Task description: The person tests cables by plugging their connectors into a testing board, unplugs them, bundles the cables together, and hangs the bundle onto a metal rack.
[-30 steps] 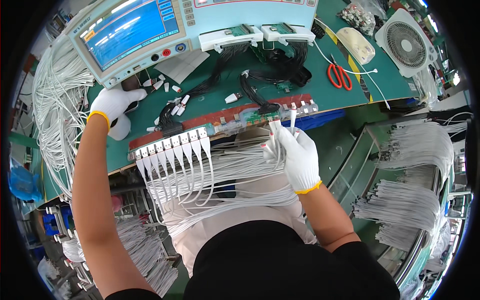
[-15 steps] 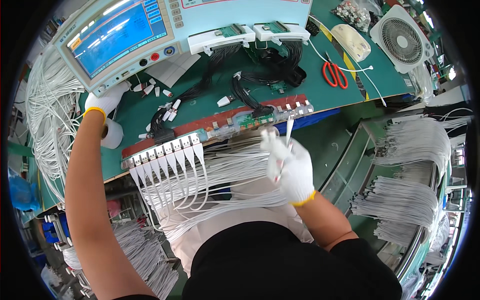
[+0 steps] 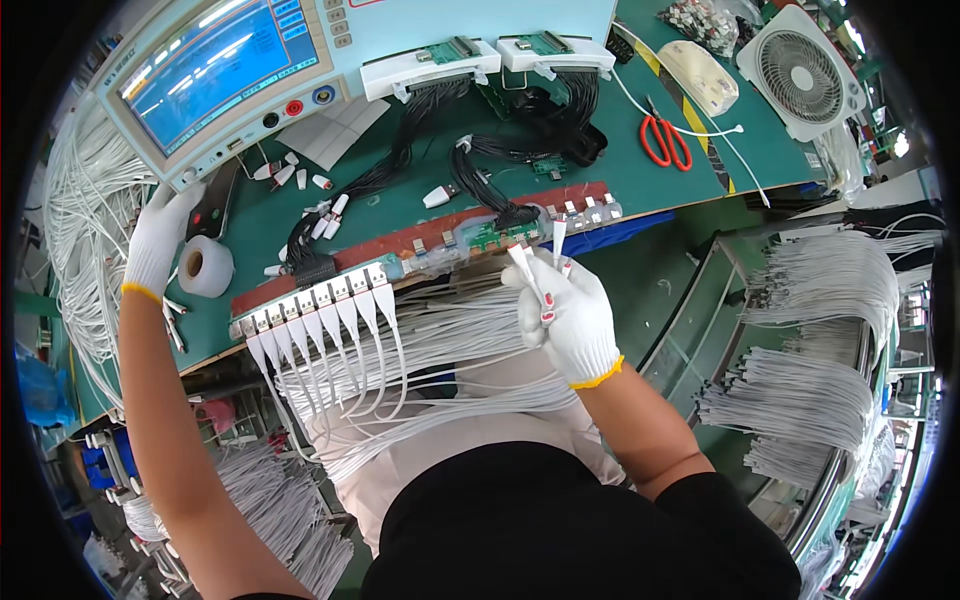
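My right hand (image 3: 570, 325), in a white knit glove with a yellow cuff, is closed on several small white connectors (image 3: 526, 268) with red ends, in front of the strip of sockets. Gloved the same way, my left hand (image 3: 160, 238) is at the lower left corner of a bench tester (image 3: 345, 60), fingers apart and stretched toward the casing. Beside it lie a dark flat device (image 3: 212, 208) and a white roll (image 3: 206, 267). White cable plugs (image 3: 318, 310) sit in a row along the left part of the red-brown test strip (image 3: 385, 248).
Loose white connectors (image 3: 332, 218) lie by black wire bundles (image 3: 400, 150) on the green table. Red-handled scissors (image 3: 665, 143) and a white fan (image 3: 800, 70) stand farther right. White cables hang at the left table edge, over my lap and on a rack (image 3: 800, 400) at right.
My left hand has moved left, off the dark device by the roll, and its fingers have stretched out. My right hand has turned slightly, showing the connectors' red ends. The view has shifted a little.
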`<move>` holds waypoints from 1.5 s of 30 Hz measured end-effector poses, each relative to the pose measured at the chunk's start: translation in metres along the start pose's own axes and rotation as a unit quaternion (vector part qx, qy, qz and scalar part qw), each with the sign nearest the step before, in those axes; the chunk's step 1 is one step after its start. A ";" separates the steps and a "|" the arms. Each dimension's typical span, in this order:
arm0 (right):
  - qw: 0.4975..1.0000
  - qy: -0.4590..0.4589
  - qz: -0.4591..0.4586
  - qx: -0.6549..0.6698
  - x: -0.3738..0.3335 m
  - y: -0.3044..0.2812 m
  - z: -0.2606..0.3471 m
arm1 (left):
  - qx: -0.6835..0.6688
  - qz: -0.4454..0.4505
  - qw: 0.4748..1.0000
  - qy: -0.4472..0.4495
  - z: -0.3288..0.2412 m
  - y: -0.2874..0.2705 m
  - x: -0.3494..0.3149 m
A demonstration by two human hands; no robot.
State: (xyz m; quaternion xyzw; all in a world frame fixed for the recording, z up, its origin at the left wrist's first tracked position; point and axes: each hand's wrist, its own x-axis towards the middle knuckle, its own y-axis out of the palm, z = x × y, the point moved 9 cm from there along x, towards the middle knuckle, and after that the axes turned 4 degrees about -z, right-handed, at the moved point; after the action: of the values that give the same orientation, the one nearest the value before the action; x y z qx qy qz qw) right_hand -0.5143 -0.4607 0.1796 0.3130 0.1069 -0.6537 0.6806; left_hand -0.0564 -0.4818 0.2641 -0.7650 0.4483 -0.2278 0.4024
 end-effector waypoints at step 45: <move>0.997 -0.029 0.036 -0.058 -0.008 0.005 -0.005 | -0.294 -0.295 0.908 0.033 0.030 -0.015 -0.119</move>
State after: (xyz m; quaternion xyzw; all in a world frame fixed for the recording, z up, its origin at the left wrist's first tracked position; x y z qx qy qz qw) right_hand -0.5093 -0.4520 0.1815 0.2573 0.1139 -0.6306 0.7233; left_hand -0.0867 -0.3625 0.2608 -0.9380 0.2620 -0.2193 0.0584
